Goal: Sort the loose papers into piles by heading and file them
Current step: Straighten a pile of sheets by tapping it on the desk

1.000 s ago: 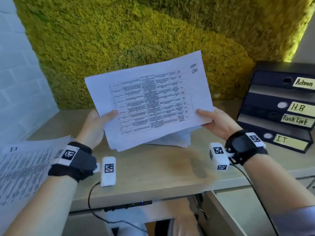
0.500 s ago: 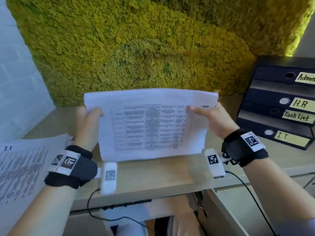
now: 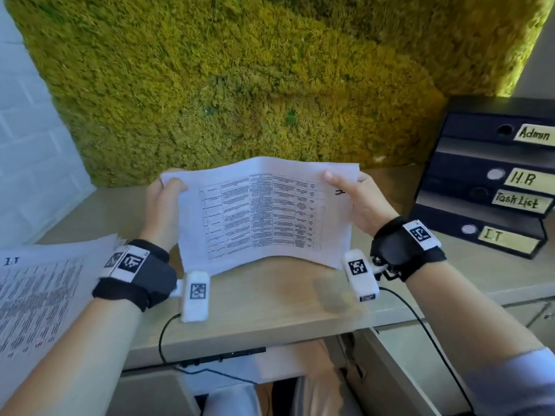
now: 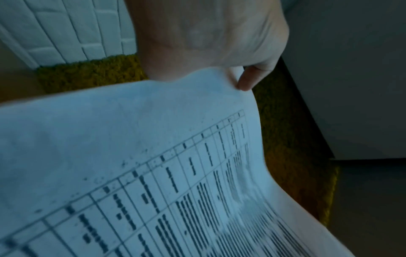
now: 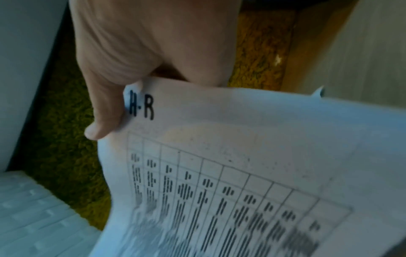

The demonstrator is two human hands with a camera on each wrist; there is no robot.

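Observation:
A stack of white sheets with a printed table (image 3: 264, 214) stands on its long edge on the desk (image 3: 270, 298), held upright between both hands. My left hand (image 3: 168, 199) grips its left end, thumb over the front. My right hand (image 3: 351, 196) pinches the right end, thumb on the front beside the heading. In the right wrist view that heading reads "H.R" on the sheets (image 5: 219, 156), next to my right hand (image 5: 123, 97). The left wrist view shows my left hand (image 4: 219, 57) curled over the sheets' edge (image 4: 131, 156).
Several dark binders (image 3: 492, 187) lie stacked at the right, labelled Admin, H.R, Task List and IT. A pile of papers headed IT (image 3: 39, 298) lies at the desk's left edge. A moss wall (image 3: 240, 85) backs the desk.
The sheets have come down from mid-air and turned level, so their lower edge now rests on the desk. Both hands have shifted to the sheets' ends.

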